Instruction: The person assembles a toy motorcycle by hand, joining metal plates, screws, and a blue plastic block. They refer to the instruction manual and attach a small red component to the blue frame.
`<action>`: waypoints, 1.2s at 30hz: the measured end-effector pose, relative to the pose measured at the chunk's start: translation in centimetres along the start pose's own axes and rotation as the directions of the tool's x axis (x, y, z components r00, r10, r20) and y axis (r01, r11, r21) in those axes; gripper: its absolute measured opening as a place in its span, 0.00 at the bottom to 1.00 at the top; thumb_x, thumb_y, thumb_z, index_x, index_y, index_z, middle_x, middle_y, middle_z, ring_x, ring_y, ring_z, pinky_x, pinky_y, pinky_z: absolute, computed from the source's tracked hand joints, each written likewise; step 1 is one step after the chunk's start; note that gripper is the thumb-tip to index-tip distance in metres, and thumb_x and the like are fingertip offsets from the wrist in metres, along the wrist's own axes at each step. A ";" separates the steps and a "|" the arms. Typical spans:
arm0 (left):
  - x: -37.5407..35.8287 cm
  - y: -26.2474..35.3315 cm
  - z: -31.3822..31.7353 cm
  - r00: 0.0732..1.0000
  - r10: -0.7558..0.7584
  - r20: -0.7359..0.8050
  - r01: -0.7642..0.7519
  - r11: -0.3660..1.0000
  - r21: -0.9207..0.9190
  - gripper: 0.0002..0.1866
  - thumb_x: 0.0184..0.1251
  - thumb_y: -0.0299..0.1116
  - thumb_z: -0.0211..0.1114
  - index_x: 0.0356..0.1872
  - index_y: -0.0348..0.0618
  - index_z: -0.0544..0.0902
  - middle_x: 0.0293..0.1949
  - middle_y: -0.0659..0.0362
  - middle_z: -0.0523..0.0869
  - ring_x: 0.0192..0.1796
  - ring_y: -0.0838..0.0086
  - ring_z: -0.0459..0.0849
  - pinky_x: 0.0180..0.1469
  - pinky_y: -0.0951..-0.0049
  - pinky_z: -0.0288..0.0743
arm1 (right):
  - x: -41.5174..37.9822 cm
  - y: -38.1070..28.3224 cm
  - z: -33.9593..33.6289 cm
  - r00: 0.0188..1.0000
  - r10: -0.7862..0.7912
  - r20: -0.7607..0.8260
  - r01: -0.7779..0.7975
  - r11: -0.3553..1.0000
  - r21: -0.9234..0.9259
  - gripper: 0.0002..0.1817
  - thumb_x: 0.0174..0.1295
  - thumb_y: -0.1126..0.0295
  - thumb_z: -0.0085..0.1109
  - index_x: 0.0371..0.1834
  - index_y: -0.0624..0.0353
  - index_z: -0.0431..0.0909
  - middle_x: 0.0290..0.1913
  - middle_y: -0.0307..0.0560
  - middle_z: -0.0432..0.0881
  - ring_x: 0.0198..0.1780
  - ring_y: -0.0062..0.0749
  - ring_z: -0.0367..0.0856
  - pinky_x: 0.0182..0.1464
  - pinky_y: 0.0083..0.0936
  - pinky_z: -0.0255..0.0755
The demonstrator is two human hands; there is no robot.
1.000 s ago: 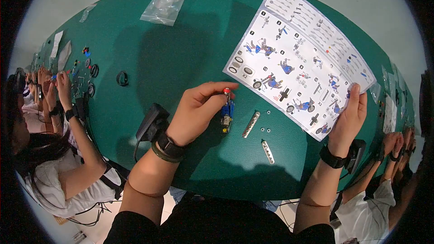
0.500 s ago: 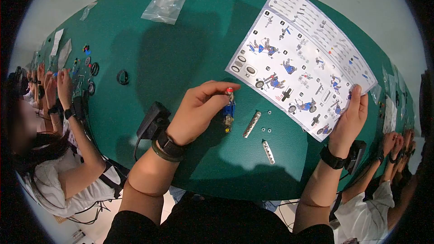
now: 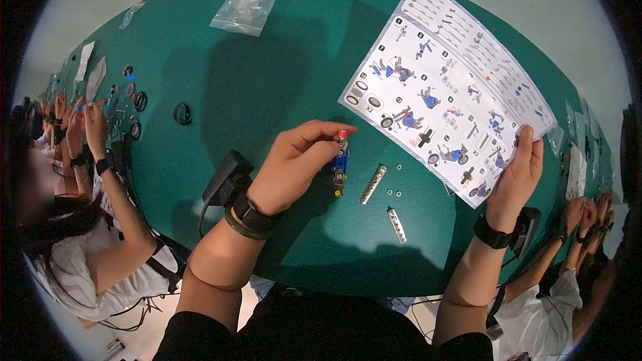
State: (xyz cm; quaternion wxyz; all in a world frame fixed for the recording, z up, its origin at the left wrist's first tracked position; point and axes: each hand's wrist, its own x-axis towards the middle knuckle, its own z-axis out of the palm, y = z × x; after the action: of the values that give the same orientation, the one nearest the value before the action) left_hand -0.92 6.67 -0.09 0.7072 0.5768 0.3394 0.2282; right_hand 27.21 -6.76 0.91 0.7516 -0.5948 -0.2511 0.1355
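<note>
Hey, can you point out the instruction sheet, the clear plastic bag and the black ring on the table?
Instruction sheet [image 3: 452,97], head view, on its printed face.
Clear plastic bag [image 3: 253,1], head view, mid-bag.
Black ring [image 3: 177,114], head view, left rim.

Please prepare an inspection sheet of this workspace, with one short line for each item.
Surface: green table, partly shadowed; no spill seen.
Job's things: small blue model; printed sheet; two metal strips and three small nuts lie between the hands.
Clutter: plastic bag at the far side; black ring at left.
Hands: left hand has the model in its grip; right hand holds the sheet by its lower right part.
Cables: black cable hangs at the left wrist device; where it ends, cannot tell.
Surroundings: co-workers' hands on both sides, apart from these hands.
</note>
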 end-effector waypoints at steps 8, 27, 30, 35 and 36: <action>0.0 0.1 -0.1 0.999 -0.044 -0.002 0.044 0.999 -0.024 0.16 0.63 0.26 0.55 0.50 0.40 0.83 0.39 0.66 0.83 0.34 0.86 0.73 0.38 0.84 0.67 | 0.0 -0.1 0.1 1.000 0.017 -0.005 -0.017 1.000 0.010 0.13 0.71 0.67 0.50 0.50 0.67 0.74 0.47 0.47 0.82 0.45 0.20 0.78 0.50 0.19 0.71; 0.0 -0.2 -0.2 0.999 -0.047 0.011 0.048 0.997 -0.062 0.14 0.64 0.26 0.56 0.49 0.40 0.82 0.39 0.65 0.83 0.35 0.85 0.74 0.38 0.84 0.67 | 0.1 -0.1 0.1 1.000 0.016 -0.023 -0.016 1.000 0.009 0.14 0.71 0.66 0.51 0.50 0.66 0.73 0.47 0.48 0.82 0.44 0.21 0.81 0.48 0.18 0.74; 0.0 -0.2 -0.1 0.999 -0.030 0.014 0.031 0.997 -0.072 0.14 0.64 0.26 0.56 0.49 0.40 0.82 0.40 0.65 0.83 0.35 0.86 0.74 0.38 0.84 0.67 | 0.0 -0.1 0.2 1.000 0.009 -0.018 -0.009 1.000 0.008 0.14 0.71 0.65 0.51 0.50 0.66 0.73 0.47 0.49 0.82 0.44 0.22 0.81 0.47 0.18 0.75; 0.0 -0.2 0.1 0.999 -0.027 0.023 0.029 0.995 -0.095 0.14 0.64 0.26 0.57 0.49 0.41 0.82 0.41 0.65 0.84 0.36 0.86 0.75 0.39 0.84 0.68 | 0.1 0.0 -0.2 1.000 0.017 0.001 -0.017 1.000 -0.004 0.14 0.71 0.65 0.51 0.50 0.66 0.73 0.47 0.49 0.82 0.43 0.22 0.82 0.45 0.17 0.75; 0.0 -0.2 0.1 0.999 -0.026 0.026 0.028 0.996 -0.090 0.14 0.64 0.26 0.57 0.49 0.41 0.82 0.41 0.65 0.84 0.36 0.86 0.75 0.39 0.84 0.68 | 0.2 0.0 -0.3 1.000 0.020 0.007 -0.020 1.000 -0.007 0.14 0.72 0.65 0.50 0.50 0.66 0.73 0.47 0.49 0.82 0.43 0.22 0.82 0.45 0.17 0.75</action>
State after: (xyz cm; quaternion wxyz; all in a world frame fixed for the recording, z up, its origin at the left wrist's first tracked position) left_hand -0.88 6.56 -0.31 0.7398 0.5422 0.3276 0.2267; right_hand 27.55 -6.94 0.85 0.7472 -0.5994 -0.2483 0.1442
